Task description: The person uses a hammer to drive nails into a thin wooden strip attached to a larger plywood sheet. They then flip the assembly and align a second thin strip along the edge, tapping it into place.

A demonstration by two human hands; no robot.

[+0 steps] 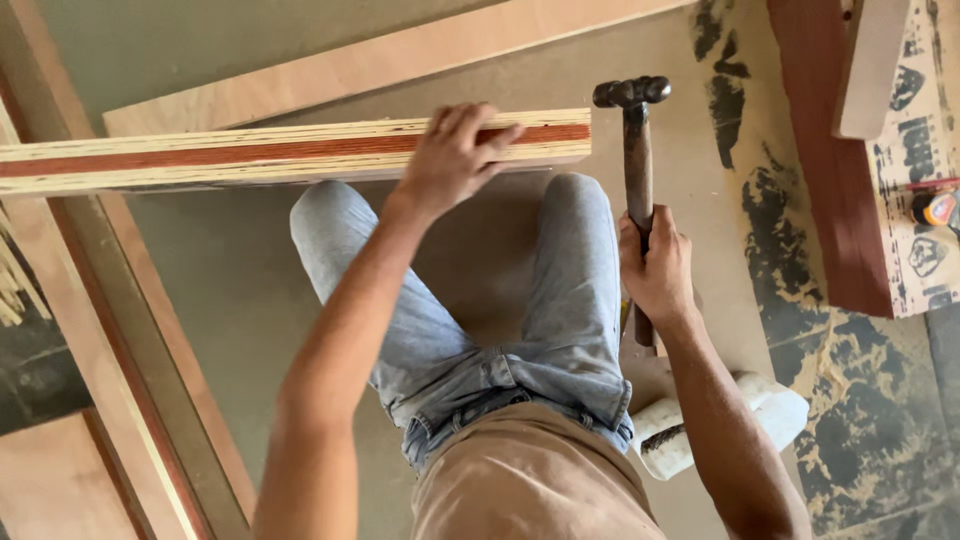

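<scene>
My left hand (452,155) presses on the top edge of a long plywood strip (250,155) that stands on edge across my knees, pale layers with a red-brown band along it. The fingers curl over its far side near the right end. My right hand (655,270) is closed around the wooden handle of a hammer (636,150), held upright just right of the strip's end, its dark metal head at the top. My legs in light blue jeans (560,300) are beneath the strip.
A wide plywood board (380,60) lies on the floor behind the strip. Long wooden frame pieces (120,380) run along the left. A red-brown board and printed panel (860,200) sit at the right, a white plastic object (720,420) by my right hip.
</scene>
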